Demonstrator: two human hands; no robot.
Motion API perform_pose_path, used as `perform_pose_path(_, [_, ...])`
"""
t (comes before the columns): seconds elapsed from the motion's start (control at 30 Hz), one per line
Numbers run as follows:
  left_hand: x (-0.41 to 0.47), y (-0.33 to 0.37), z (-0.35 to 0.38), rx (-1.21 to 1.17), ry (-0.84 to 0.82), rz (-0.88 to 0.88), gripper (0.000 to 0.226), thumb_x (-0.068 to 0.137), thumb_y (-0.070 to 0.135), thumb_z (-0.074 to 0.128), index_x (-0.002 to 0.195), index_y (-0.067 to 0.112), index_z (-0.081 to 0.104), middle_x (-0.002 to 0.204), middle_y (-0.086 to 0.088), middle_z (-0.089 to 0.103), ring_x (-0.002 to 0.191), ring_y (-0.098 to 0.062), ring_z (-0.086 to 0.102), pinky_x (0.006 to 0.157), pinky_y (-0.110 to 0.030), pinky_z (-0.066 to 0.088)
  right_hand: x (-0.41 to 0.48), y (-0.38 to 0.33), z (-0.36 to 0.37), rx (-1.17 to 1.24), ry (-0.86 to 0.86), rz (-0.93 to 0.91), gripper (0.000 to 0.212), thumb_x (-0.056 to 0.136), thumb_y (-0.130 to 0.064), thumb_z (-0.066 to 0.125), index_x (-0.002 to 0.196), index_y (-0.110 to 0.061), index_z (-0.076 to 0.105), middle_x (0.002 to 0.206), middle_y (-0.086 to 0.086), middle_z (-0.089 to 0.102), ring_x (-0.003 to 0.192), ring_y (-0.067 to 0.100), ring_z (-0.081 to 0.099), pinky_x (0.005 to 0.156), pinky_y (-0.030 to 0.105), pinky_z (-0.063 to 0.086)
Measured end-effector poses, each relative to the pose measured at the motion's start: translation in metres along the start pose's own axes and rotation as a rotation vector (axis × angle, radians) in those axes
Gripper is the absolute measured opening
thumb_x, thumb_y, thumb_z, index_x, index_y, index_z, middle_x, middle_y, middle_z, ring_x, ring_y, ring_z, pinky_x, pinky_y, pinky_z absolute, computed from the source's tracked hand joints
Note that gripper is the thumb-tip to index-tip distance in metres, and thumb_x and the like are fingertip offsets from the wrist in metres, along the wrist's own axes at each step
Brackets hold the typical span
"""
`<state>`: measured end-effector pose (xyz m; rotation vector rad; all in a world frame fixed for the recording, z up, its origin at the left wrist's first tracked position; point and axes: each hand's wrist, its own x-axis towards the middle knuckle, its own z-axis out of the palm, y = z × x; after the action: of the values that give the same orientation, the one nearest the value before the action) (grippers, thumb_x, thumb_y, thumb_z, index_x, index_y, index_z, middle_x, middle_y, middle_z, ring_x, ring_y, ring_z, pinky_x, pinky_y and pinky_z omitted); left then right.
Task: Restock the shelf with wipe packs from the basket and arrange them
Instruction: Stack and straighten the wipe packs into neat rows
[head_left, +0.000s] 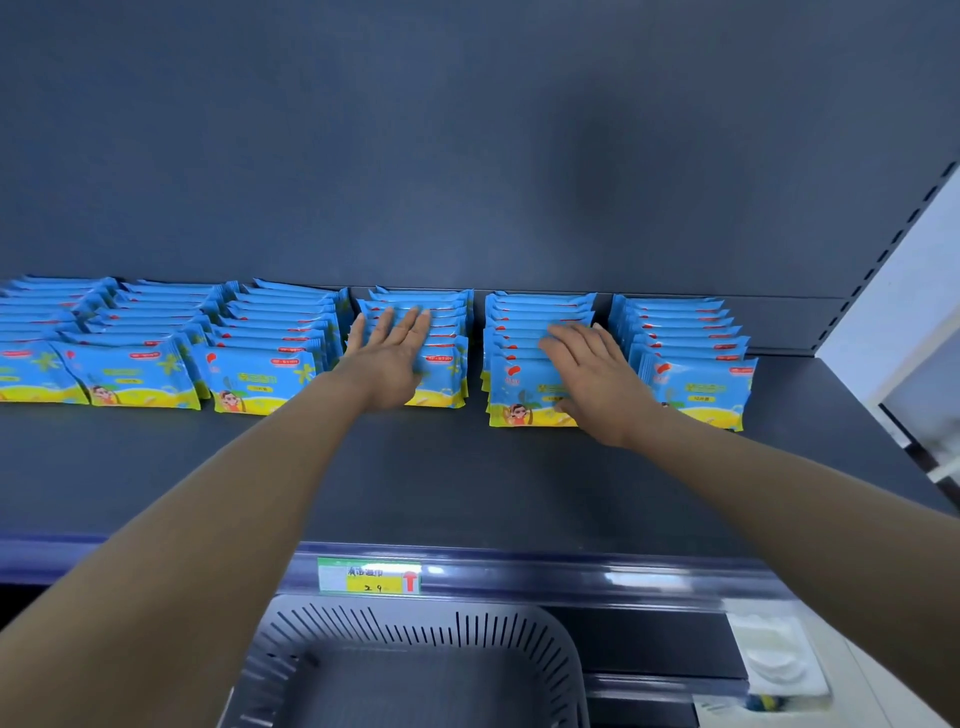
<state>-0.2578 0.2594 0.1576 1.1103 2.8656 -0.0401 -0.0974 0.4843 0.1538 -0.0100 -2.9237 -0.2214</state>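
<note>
Head view: a green-and-yellow paper price label (369, 576) sits on the front rail of a dark grey metal shelf (467, 483).

Beyond the label, blue-and-yellow plastic wipe packs stand upright on the shelf in rows running front to back against the back panel. The row straight beyond the label (441, 374) lies under the left hand (389, 358). That hand rests flat on the pack tops with fingers straight and spread, gripping nothing.

The next row, beyond and right of the label (519, 387), lies under the right hand (592, 379). Its fingers are spread and loosely bent over the pack tops, and its thumb is against the front pack's face.

Farther right of the label stands one more row (696, 384). Left of the label stand several more rows (260, 374).

Just below the label is a grey slotted plastic basket (415, 634).
</note>
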Motion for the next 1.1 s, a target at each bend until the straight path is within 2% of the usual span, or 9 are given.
perform_pose_path(0.17, [-0.008, -0.001, 0.002, -0.073, 0.123, 0.026, 0.075, 0.096, 0.025, 0.043, 0.148, 0.024, -0.012, 0.158, 0.003, -0.008, 0.144, -0.017, -0.012, 0.114, -0.042, -0.014, -0.001, -0.004, 0.0, -0.013, 0.118, 0.008, 0.04, 0.082, -0.016, 0.067, 0.117, -0.003, 0.053, 0.128, 0.013, 0.046, 0.128, 0.033, 0.035, 0.11, 0.041, 0.023])
perform_pose_path(0.33, [-0.011, -0.003, -0.003, -0.061, 0.271, 0.023, 0.073, 0.093, 0.023, 0.051, 0.149, 0.017, 0.005, 0.154, -0.004, 0.014, 0.144, -0.023, 0.006, 0.117, -0.041, -0.006, 0.015, -0.016, -0.008, 0.136, 0.128, 0.021, 0.021, 0.086, -0.024, 0.064, 0.099, -0.009, 0.058, 0.115, 0.003, 0.05, 0.122, 0.026, 0.031, 0.101, 0.036, 0.015])
perform_pose_path(0.4, [-0.013, -0.005, -0.007, -0.023, 0.333, 0.002, 0.073, 0.089, 0.026, 0.057, 0.148, 0.015, 0.014, 0.144, -0.008, 0.028, 0.135, -0.028, 0.021, 0.115, -0.041, 0.009, 0.023, -0.029, -0.011, 0.199, 0.119, 0.014, 0.015, 0.087, -0.024, 0.063, 0.094, -0.011, 0.059, 0.108, 0.001, 0.054, 0.122, 0.026, 0.03, 0.098, 0.035, 0.013])
perform_pose_path(0.5, [-0.02, -0.006, -0.012, 0.01, 0.352, -0.06, 0.07, 0.087, 0.023, 0.061, 0.145, 0.015, 0.022, 0.128, -0.013, 0.037, 0.112, -0.031, 0.038, 0.097, -0.04, 0.03, 0.038, -0.049, -0.011, 0.232, 0.125, -0.003, 0.012, 0.087, -0.023, 0.062, 0.088, -0.012, 0.058, 0.101, 0.0, 0.055, 0.121, 0.025, 0.03, 0.096, 0.033, 0.013])
perform_pose_path(0.63, [-0.031, -0.01, -0.016, -0.197, 0.266, -0.06, 0.072, 0.082, -0.009, 0.047, 0.145, 0.014, 0.022, 0.125, -0.014, 0.036, 0.081, -0.029, 0.049, 0.071, -0.038, 0.044, 0.061, -0.075, -0.012, 0.223, 0.128, -0.022, 0.017, 0.085, -0.026, 0.064, 0.094, -0.011, 0.062, 0.109, 0.002, 0.054, 0.121, 0.026, 0.03, 0.097, 0.034, 0.013])
perform_pose_path(0.7, [-0.036, -0.013, -0.015, -0.284, 0.257, -0.036, 0.068, 0.081, -0.007, 0.045, 0.144, 0.013, 0.026, 0.125, -0.012, 0.037, 0.091, -0.031, 0.052, 0.077, -0.038, 0.046, 0.071, -0.084, -0.012, 0.207, 0.133, -0.021, 0.022, 0.084, -0.028, 0.065, 0.099, -0.011, 0.064, 0.115, 0.002, 0.052, 0.12, 0.027, 0.031, 0.097, 0.035, 0.016])
perform_pose_path(0.8, [-0.041, -0.014, -0.01, -0.341, 0.254, -0.001, 0.062, 0.083, 0.015, 0.056, 0.14, 0.012, 0.033, 0.126, -0.009, 0.037, 0.113, -0.027, 0.044, 0.095, -0.036, 0.042, 0.083, -0.098, -0.011, 0.201, 0.153, -0.015, 0.026, 0.082, -0.03, 0.066, 0.101, -0.013, 0.064, 0.116, 0.002, 0.05, 0.12, 0.027, 0.031, 0.097, 0.036, 0.019])
perform_pose_path(0.93, [-0.039, -0.015, -0.004, -0.112, 0.236, -0.036, 0.071, 0.077, 0.039, 0.068, 0.136, 0.015, 0.037, 0.127, -0.01, 0.035, 0.117, -0.029, 0.034, 0.095, -0.042, 0.041, 0.092, -0.11, -0.01, 0.174, 0.164, -0.013, 0.035, 0.08, -0.038, 0.067, 0.102, -0.012, 0.059, 0.114, 0.005, 0.051, 0.116, 0.027, 0.035, 0.095, 0.037, 0.022])
perform_pose_path(1.1, [-0.034, -0.017, -0.001, -0.03, 0.246, -0.082, 0.061, 0.083, 0.026, 0.065, 0.136, 0.017, 0.035, 0.127, -0.012, 0.035, 0.115, -0.032, 0.034, 0.093, -0.043, 0.041, 0.084, -0.09, -0.015, 0.26, 0.128, -0.048, 0.046, 0.077, -0.047, 0.068, 0.109, -0.017, 0.054, 0.119, -0.001, 0.049, 0.121, 0.023, 0.031, 0.098, 0.034, 0.018])
